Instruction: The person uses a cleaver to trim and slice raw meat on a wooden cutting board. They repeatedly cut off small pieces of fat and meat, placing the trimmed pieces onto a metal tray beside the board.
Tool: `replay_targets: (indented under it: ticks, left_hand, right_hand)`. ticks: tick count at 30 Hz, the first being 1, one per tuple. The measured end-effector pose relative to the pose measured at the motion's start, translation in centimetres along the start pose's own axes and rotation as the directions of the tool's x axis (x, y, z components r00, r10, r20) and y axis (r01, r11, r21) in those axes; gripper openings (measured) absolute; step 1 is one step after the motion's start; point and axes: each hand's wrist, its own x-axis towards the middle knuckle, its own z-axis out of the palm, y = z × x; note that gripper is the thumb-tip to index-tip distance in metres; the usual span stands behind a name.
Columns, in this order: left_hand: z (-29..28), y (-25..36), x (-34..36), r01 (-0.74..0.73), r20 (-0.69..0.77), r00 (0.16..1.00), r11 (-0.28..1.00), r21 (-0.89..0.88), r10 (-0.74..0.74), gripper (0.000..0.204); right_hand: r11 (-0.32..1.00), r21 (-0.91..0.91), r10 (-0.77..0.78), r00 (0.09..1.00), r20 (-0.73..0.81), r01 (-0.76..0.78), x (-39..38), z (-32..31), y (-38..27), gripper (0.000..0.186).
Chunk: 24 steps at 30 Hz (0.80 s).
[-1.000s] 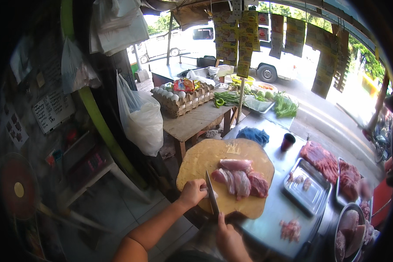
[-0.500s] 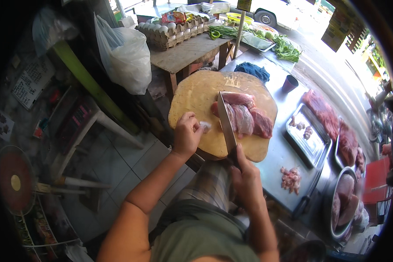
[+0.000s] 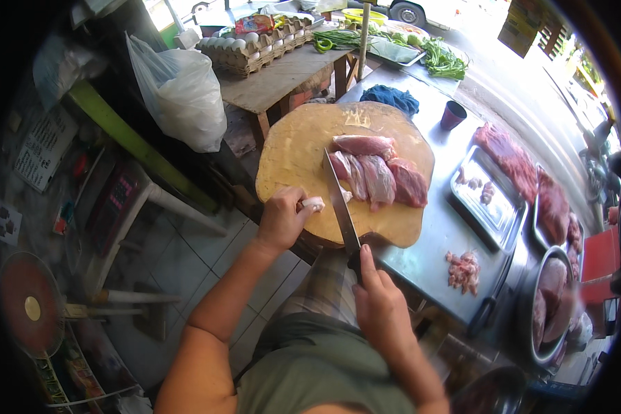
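Note:
A long knife [image 3: 343, 210] lies slantwise over a round wooden chopping block [image 3: 283, 159], its tip pointing away from me. My right hand [image 3: 385, 307] is closed around its dark handle, the index finger stretched along the top. Left of the blade, my left hand [image 3: 283, 217] pinches a small pale piece of meat or fat [image 3: 314, 204] near the block's front edge. Another small whitish scrap [image 3: 346, 196] shows just right of the blade. Several pink raw meat pieces [image 3: 378, 181] sit together on the block's right half; the blade's upper part is beside the leftmost one.
On the metal table [image 3: 428, 228] at right are meat trimmings [image 3: 464, 272], a metal tray [image 3: 481, 219], large meat slabs [image 3: 507, 165], a meat-filled pot [image 3: 546, 355], a cup [image 3: 452, 115] and a blue cloth [image 3: 391, 99]. An egg tray [image 3: 255, 55] and hanging plastic bag [image 3: 179, 96] stand beyond.
The knife has shifted left off the meat pieces, so more of the leftmost one shows. My left hand has moved slightly left with its piece. The whole view has shifted a little.

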Motion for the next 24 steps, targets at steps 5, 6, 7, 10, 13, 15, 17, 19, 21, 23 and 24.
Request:
replay_targets:
  ticks: [5,6,7,10,13,15,17,19,21,23,24]
  left_hand:
    - [1.1,0.8,-0.9,-0.089,-0.079,0.992,0.992,0.092,0.096,0.022]
    - [1.3,1.0,-1.4,-0.138,-0.072,0.987,0.985,0.101,0.146,0.022]
    - [1.4,1.2,-1.9,-0.185,-0.063,0.979,0.977,0.109,0.193,0.022]
    - [1.5,1.7,-2.7,-0.204,-0.114,0.970,0.975,0.088,0.214,0.020]
    - [1.6,1.9,-2.5,-0.258,-0.176,0.950,0.966,0.033,0.260,0.017]
    - [1.5,1.9,-2.2,-0.223,-0.153,0.964,0.975,-0.025,0.216,0.017]
    - [1.2,1.8,-1.8,-0.140,-0.069,0.988,0.988,-0.071,0.135,0.016]
    - [0.7,1.8,-1.5,-0.007,0.067,0.998,0.996,-0.093,0.013,0.016]
    - [0.6,1.9,-1.3,-0.056,0.055,0.997,0.997,-0.050,0.058,0.013]
    - [0.7,1.9,-1.0,-0.008,0.023,1.000,0.992,-0.123,0.010,0.011]
    - [0.9,1.9,-0.8,0.064,0.007,0.998,0.974,-0.218,-0.064,0.010]
  right_hand:
    - [1.000,-0.011,0.008,1.000,-0.010,-0.008,-0.6,-0.7,0.1,0.070]
    - [1.000,-0.004,0.011,1.000,-0.008,-0.011,-0.8,-0.8,0.3,0.070]
    - [1.000,-0.002,0.008,1.000,-0.009,-0.008,-1.0,-0.8,0.4,0.070]
    - [0.999,-0.003,0.047,0.999,-0.015,-0.047,-1.4,-0.8,1.1,0.072]
    - [0.998,0.012,0.055,0.998,-0.018,-0.055,-1.5,-0.6,1.6,0.072]
    - [0.998,0.020,0.059,0.998,-0.015,-0.059,-1.6,-0.5,1.8,0.072]
    - [0.998,0.042,0.057,0.998,-0.013,-0.057,-1.7,-0.4,1.8,0.071]
    - [0.997,0.035,0.065,0.998,-0.012,-0.064,-1.8,-0.4,1.8,0.071]
    - [0.997,0.034,0.068,0.998,-0.017,-0.067,-1.8,-0.4,1.9,0.072]
    - [0.997,0.036,0.074,0.997,-0.023,-0.073,-1.9,-0.4,2.0,0.072]
    - [0.996,0.041,0.075,0.997,-0.024,-0.074,-1.9,-0.4,2.0,0.072]
